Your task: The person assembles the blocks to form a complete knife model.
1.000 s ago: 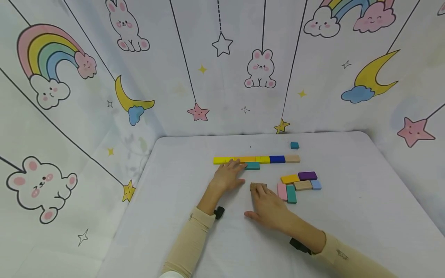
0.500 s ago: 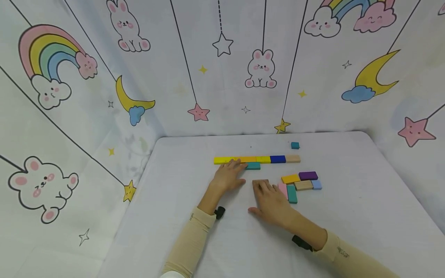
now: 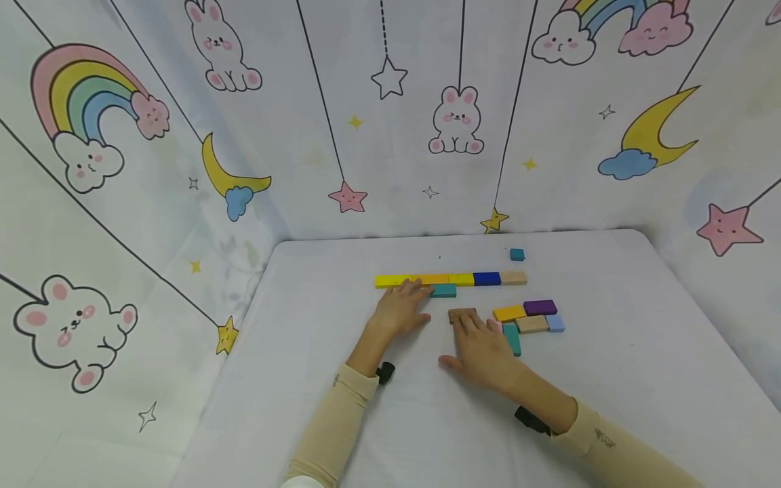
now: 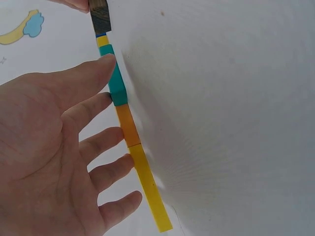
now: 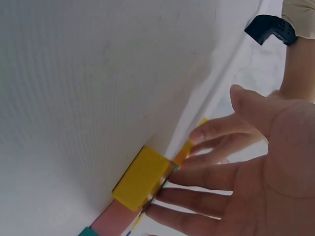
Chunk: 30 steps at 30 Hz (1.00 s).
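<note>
Row built so far: five blocks are lying end to end across the far middle of the table (image 3: 317, 352): a yellow block (image 3: 392, 280), an orange block (image 3: 434, 278), a second short yellow one, a dark blue block (image 3: 487, 278) and a tan block (image 3: 514, 278).
Second course: only a teal block (image 3: 443, 291) is sitting against the row's near edge, so most of that course looks unfilled.
Still loose: a cluster at 3 o'clock of the hands, a purple block (image 3: 539, 308) among it, and a small teal cube (image 3: 516, 254) lying alone at 1 o'clock beyond the row.
Left hand (image 3: 399, 310): lying flat with fingers straight and spread, gripping nothing; fingertips are touching the row's near edge beside the teal block.
Right hand (image 3: 482, 349): flat and open, straight fingertips pressing on the brown block (image 3: 462, 314), not curled round it.
Brown block position: lying flat at 5 o'clock of the teal block, just short of the row.
</note>
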Each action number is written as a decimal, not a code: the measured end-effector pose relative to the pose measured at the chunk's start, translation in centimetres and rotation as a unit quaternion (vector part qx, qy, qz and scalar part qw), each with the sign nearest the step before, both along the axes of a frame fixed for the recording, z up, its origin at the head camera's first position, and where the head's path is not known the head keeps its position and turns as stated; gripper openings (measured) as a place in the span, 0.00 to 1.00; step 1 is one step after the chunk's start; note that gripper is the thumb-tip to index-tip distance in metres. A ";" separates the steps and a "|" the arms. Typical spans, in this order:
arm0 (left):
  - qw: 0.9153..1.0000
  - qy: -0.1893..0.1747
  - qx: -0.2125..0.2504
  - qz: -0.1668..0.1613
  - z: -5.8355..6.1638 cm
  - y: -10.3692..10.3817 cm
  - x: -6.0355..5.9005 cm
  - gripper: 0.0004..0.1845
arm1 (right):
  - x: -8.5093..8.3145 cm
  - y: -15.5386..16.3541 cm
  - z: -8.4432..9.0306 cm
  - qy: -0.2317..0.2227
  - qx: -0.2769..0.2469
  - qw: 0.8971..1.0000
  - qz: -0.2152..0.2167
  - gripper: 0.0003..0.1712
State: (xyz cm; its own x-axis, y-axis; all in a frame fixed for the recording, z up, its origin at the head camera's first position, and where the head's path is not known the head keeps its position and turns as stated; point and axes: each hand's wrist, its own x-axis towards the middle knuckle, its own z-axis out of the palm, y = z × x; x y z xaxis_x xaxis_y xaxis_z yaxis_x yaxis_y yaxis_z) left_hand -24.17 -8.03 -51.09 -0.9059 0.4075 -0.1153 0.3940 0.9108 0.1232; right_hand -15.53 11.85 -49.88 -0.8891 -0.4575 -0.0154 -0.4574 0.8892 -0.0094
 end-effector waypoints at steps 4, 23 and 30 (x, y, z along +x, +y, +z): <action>1.000 -0.001 0.005 -0.001 0.2 0.0 0.0 0.36 | -0.4 0.2 0.1 -0.013 0.004 1.000 -0.007 0.51; 1.000 -0.003 0.005 0.004 0.1 -0.1 0.0 0.36 | -2.0 1.5 -0.4 -0.021 -0.006 1.000 -0.007 0.51; 1.000 -0.004 0.005 -0.004 0.2 -0.1 -0.1 0.36 | -2.5 1.8 -0.2 -0.024 -0.011 1.000 -0.009 0.50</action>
